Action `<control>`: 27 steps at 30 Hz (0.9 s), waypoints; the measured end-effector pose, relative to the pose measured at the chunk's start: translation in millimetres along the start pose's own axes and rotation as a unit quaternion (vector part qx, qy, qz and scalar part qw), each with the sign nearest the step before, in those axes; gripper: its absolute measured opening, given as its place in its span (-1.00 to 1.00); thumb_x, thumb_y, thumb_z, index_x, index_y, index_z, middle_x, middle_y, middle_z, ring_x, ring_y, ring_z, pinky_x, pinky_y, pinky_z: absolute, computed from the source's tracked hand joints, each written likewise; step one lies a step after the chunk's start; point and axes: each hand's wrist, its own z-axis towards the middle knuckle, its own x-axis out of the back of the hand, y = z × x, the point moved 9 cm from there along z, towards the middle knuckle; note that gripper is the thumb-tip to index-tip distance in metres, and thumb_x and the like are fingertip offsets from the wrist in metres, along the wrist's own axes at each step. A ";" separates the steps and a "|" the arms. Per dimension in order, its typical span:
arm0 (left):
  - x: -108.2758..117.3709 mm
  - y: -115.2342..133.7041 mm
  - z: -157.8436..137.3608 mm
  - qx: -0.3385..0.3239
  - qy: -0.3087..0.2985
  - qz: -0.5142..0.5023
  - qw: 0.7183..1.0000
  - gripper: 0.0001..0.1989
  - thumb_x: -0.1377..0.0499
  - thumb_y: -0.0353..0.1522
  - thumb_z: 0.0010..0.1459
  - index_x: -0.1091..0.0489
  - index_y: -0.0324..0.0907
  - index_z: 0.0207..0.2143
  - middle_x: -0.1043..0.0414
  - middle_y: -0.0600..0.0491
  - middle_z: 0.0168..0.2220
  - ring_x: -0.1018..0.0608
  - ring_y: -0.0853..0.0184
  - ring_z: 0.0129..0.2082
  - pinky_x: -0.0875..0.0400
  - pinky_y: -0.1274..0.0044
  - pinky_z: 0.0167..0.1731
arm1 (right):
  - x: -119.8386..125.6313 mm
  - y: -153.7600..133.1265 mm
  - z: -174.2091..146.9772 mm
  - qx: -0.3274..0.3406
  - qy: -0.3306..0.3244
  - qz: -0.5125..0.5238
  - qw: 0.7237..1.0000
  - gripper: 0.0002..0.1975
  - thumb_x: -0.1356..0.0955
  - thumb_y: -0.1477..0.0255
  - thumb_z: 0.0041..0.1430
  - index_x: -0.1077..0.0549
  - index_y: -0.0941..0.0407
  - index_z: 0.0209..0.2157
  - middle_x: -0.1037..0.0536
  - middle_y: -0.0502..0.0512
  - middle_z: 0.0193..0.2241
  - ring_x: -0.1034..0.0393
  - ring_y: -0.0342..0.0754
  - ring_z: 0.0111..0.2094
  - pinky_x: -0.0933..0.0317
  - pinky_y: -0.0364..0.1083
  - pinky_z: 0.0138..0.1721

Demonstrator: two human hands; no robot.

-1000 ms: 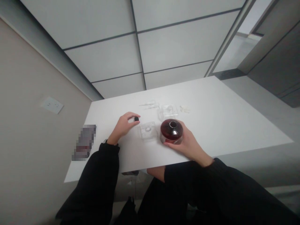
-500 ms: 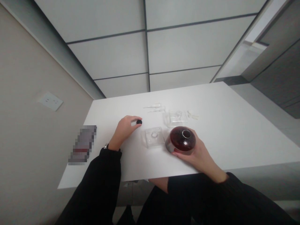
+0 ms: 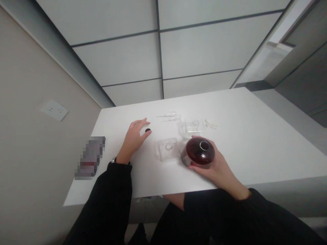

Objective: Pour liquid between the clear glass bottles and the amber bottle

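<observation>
My left hand point(image 3: 135, 135) hovers over the table with its fingers apart, beside a small black cap point(image 3: 148, 130) that lies close to the thumb tip. On the right, my right hand point(image 3: 216, 166) is wrapped round a rounded bottle point(image 3: 200, 153) with a dark red upper part and a clear lower part. The bottle's round mouth point(image 3: 204, 146) shows uncovered on top. Between the hands sits a clear square plastic box point(image 3: 169, 149) with a ring on its top. A second clear box point(image 3: 193, 127) stands just behind the bottle.
Clear plastic droppers point(image 3: 170, 116) lie at the back middle of the white table point(image 3: 255, 146). Small whitish pieces point(image 3: 211, 124) rest right of the rear box. A blurred-out flat object point(image 3: 90, 158) lies near the left edge, and a wall socket point(image 3: 55, 110) is beyond it.
My left hand has let go of the black cap, spread its fingers and drawn slightly left; the cap now lies on the table. My right hand still grips the bottle.
</observation>
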 end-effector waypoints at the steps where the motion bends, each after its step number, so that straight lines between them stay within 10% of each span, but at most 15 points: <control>1: 3.4 6.4 -2.4 -0.016 0.005 -0.030 0.999 -0.62 -0.21 -0.17 0.34 -0.49 -0.14 0.12 -0.45 -0.10 0.32 -0.40 0.06 0.35 -0.19 0.10 0.43 | -0.2 0.6 -0.8 -0.005 0.002 0.001 1.000 -0.17 -0.57 0.04 0.08 -0.26 0.03 0.26 -0.50 0.29 0.17 -0.51 0.19 0.17 -0.46 0.27 0.20; 9: -39.7 63.6 -43.8 -0.091 -0.261 -0.166 0.947 -0.06 -0.49 0.03 0.00 -0.25 -0.05 0.34 -0.33 -0.18 0.36 -0.40 -0.02 0.38 -0.25 0.13 0.42 | 17.6 9.1 -16.5 -0.014 0.099 -0.007 0.995 -0.12 -0.60 -0.01 0.01 -0.25 0.00 0.23 -0.48 0.22 0.13 -0.51 0.12 0.12 -0.51 0.16 0.12; 27: -58.7 80.5 -43.7 -0.103 -0.263 -0.130 0.950 -0.13 -0.56 -0.04 -0.06 -0.30 -0.08 0.22 -0.48 -0.12 0.21 -0.54 0.01 0.20 -0.41 0.22 0.24 | 54.6 -29.6 -8.4 0.117 0.141 -0.173 0.968 -0.13 -0.57 0.07 0.11 -0.29 0.01 0.36 -0.53 0.22 0.17 -0.53 0.16 0.14 -0.50 0.15 0.18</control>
